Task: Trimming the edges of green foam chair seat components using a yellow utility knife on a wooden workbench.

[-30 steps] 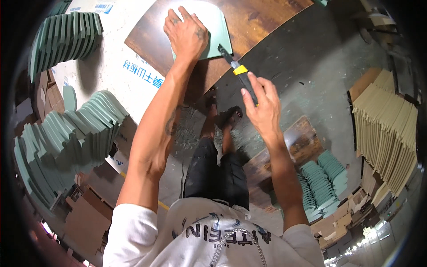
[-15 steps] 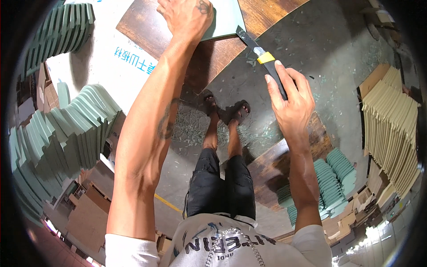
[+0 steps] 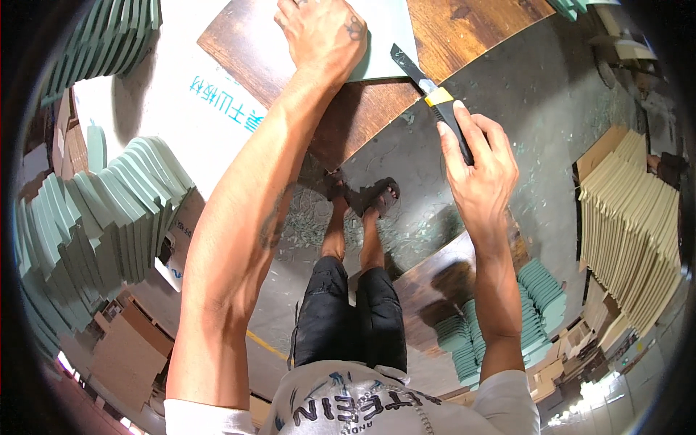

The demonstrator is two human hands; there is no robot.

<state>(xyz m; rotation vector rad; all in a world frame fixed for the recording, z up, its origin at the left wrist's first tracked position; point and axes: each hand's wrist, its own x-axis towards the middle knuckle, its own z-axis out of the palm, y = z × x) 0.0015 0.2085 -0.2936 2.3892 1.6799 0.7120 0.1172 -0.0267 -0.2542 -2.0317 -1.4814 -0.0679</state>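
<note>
My right hand (image 3: 484, 163) is wrapped round the black handle of a utility knife (image 3: 448, 119) with a yellow collar. Its long dark blade points up and left, the tip close to the right edge of a pale green sheet (image 3: 388, 43). That sheet lies on a brown wood-grain board (image 3: 475, 32) at the top of the view. My left hand (image 3: 325, 36) rests on the sheet with its fingers spread forward and left, partly cut off by the upper edge. The sheet's far part is out of view.
Stacks of cut green pieces (image 3: 101, 203) stand at the left beside a white board (image 3: 163, 109). Further green stacks (image 3: 533, 312) sit on a low board at lower right. A tall beige stack (image 3: 627, 239) stands far right. Green scraps (image 3: 413, 235) litter the floor around my feet.
The view has shifted, so the board and sheet show more fully. The knife's blade now overlaps the sheet's right edge in view. My left hand stays on the sheet.
</note>
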